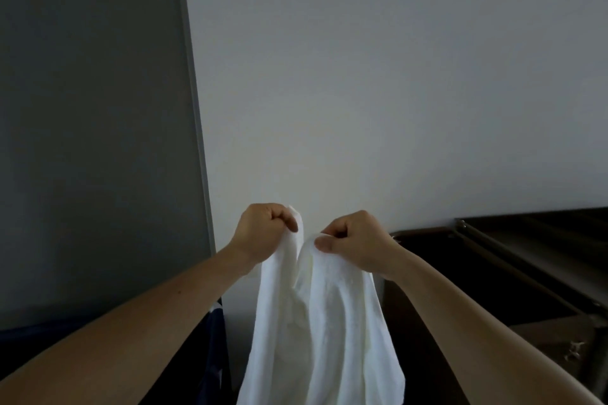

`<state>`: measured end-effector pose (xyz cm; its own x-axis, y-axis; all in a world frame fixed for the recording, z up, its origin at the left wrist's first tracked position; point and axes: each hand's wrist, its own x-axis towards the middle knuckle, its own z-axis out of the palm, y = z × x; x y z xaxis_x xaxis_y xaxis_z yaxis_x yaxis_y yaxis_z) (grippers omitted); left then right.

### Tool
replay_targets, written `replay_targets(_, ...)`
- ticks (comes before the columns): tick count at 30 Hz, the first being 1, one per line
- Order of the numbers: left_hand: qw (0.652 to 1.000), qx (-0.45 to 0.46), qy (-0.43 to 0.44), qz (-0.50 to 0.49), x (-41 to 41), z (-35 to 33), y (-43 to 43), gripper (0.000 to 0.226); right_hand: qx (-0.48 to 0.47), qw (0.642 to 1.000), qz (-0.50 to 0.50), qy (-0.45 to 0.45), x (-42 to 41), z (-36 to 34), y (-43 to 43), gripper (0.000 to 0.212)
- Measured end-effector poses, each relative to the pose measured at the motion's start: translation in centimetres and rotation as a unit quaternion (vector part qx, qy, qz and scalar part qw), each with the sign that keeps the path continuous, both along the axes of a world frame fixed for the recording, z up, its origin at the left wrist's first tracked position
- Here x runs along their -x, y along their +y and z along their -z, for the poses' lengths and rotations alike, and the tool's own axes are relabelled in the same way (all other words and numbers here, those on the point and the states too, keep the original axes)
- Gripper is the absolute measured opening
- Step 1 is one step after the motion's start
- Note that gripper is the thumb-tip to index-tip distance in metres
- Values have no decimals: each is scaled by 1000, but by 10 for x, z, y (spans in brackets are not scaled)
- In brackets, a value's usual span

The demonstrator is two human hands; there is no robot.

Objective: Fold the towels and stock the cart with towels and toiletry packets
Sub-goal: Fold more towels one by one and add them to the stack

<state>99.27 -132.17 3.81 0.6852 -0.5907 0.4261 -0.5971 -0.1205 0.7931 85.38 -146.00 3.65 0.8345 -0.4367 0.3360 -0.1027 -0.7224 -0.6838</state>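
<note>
A white towel [322, 322] hangs down in front of me, held up by its top edge. My left hand [263, 230] grips one upper corner in a closed fist. Close beside it, my right hand [352, 240] pinches the other upper part between thumb and curled fingers. The two hands are only a small gap apart, and the cloth falls in loose folds below them to the bottom of the view. A dark cart [513, 253] with a metal frame stands at the right, behind my right forearm.
A pale wall [394, 76] fills the space ahead. A grey door or panel [92, 141] stands at the left with a small sticker near its top. Dark blue fabric [217, 339] shows low between my left forearm and the towel.
</note>
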Motion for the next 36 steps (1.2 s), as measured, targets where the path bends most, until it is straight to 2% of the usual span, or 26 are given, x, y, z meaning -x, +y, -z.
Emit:
replay_targets(2, 999, -19, 19, 25, 0, 2, 3, 41, -4, 1000, -5, 6, -3, 2, 3, 7)
replay_targets(5, 984, -99, 15, 150, 2, 5, 9, 38, -10, 1000, -13, 7, -5, 3, 6, 14)
replay_targets(8, 958, -180, -48, 219, -2, 2, 16, 35, -11, 1000, -16, 6, -3, 2, 7, 11)
replay_targets(10, 939, -237, -142, 203, -2, 0, 15, 15, -14, 1000, -22, 5, -1, 0, 8, 12)
replay_targets(11, 936, -239, -174, 193, -2, 2, 12, 27, -12, 1000, -25, 5, 0, 0, 9, 14)
replay_targets(13, 947, -213, -178, 164, -3, 2, 9, 42, -21, 999, -25, -7, 1, 0, 8, 15)
replay_targets(15, 954, -179, -182, 158, -4, -1, 7, 31, -36, 999, 5, -26, 3, 6, 2, 8)
replay_targets(17, 953, -163, -221, 126, -8, -9, 1, 22, -5, 998, 62, -7, 5, 16, -6, 4)
replay_targets(20, 957, -114, -264, 47, -14, -24, -11, 19, 40, 990, 122, 63, 10, 40, -17, 29)
replay_targets(22, 951, -113, -289, -3, -21, -30, -18, 27, 15, 985, 154, 80, 16, 51, -27, 30)
replay_targets(25, 946, -136, -289, -51, -38, -30, -25, 34, 5, 977, 178, 116, 30, 57, -41, 30)
replay_targets(29, 954, -156, -240, -93, -56, -15, -25, 46, 28, 968, 200, 149, 51, 61, -62, 34)
replay_targets(31, 960, -147, -217, -97, -58, -9, -25, 52, -8, 970, 195, 147, 60, 65, -68, 29)
replay_targets(35, 966, -131, -201, -94, -54, -9, -29, 44, -215, 967, 87, 104, 71, 84, -67, 5)
replay_targets(36, 967, -130, -198, -97, -54, -12, -29, 43, -282, 955, 50, 77, 74, 89, -70, 20)
